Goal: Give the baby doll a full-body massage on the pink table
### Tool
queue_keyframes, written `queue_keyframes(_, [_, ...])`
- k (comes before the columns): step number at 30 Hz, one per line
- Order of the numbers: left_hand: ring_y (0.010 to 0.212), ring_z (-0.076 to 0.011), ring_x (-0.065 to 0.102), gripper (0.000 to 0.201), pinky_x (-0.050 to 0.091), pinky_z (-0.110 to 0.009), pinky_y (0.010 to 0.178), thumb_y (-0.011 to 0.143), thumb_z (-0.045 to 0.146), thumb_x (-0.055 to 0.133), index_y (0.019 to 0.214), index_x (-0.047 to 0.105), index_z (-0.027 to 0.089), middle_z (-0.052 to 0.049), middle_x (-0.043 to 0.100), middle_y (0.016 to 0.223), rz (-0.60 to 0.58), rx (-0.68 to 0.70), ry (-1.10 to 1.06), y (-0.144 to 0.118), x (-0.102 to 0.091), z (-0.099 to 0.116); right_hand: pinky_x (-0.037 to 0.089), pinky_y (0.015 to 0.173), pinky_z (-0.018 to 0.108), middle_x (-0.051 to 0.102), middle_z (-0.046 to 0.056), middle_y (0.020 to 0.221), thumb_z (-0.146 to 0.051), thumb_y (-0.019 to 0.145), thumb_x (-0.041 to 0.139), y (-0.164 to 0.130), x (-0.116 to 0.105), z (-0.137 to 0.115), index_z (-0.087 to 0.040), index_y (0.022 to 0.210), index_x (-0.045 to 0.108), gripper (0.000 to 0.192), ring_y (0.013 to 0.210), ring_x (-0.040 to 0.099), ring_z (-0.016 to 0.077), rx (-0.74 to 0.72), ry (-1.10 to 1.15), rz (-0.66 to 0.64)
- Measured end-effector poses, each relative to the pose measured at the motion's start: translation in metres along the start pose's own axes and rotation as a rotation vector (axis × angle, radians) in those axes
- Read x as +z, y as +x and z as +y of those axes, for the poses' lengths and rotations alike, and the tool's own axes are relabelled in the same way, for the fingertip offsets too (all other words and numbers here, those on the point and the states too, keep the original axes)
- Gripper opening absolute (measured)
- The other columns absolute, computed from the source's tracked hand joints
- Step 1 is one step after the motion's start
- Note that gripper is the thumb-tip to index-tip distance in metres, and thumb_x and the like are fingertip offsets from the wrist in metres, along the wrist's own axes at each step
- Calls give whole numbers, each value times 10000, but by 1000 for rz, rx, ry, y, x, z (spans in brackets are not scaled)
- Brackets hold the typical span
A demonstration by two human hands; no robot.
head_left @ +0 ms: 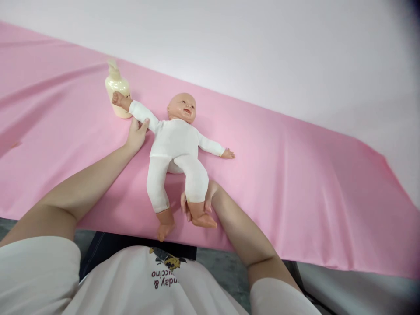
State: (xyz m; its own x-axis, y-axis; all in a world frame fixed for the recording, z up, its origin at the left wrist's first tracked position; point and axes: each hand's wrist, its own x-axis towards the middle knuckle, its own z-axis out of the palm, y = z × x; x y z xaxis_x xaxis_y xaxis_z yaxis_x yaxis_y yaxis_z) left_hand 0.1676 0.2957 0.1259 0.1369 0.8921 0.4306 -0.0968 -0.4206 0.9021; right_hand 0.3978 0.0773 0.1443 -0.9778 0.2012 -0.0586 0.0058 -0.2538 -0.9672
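Note:
A baby doll [175,140] with a white cloth body lies on its back on the pink cloth, its head toward the far side and its feet toward me. My left hand [138,133] grips the doll's outstretched arm on the left, thumb on top and fingers underneath. Around the lower leg on the right, just above the bare foot, my right hand [211,192] is closed; the leg hides part of its fingers. A cream pump bottle [118,87] stands upright behind the doll's small fist.
Pink cloth [295,188] covers the long table, with folds at both sides. A white wall or surface [262,48] lies beyond its far edge. The near table edge runs close to my shirt [157,288], and grey floor [223,271] shows below.

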Motion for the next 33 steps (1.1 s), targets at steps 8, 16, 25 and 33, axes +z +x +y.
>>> queue_keyframes(8, [1234,-256,659,661,577,-448,1022,943,761,410,1345,451,237,-145,655,1324,-61,89,151,-1,-3,-5,551,912,464,752,18,902,-440,770,762,7,-9,-15,-185,988,611,368,1098,753,251,-123,-97,-393])
queue_keyframes(16, [1346,-281,569,584,434,-512,1187,1006,650,405,1372,538,216,-141,615,1416,-255,287,358,-14,2,17,583,938,422,736,47,819,-596,798,724,6,-13,15,-176,1199,585,597,854,749,211,-712,370,3])
queue_keyframes(25, [1416,-276,496,387,380,-539,1201,1028,438,464,1332,656,294,-133,540,1505,-458,500,512,-16,3,29,525,1041,486,610,-26,712,-570,733,708,-3,-11,5,-228,1050,649,470,744,645,189,-436,574,931])
queue_keyframes(33, [1383,-291,528,460,401,-520,1193,997,502,503,1353,634,242,-150,574,1462,-410,401,470,-16,3,34,471,1079,507,584,-27,702,-598,711,683,4,-12,4,-224,1049,650,505,775,614,196,-484,477,978])
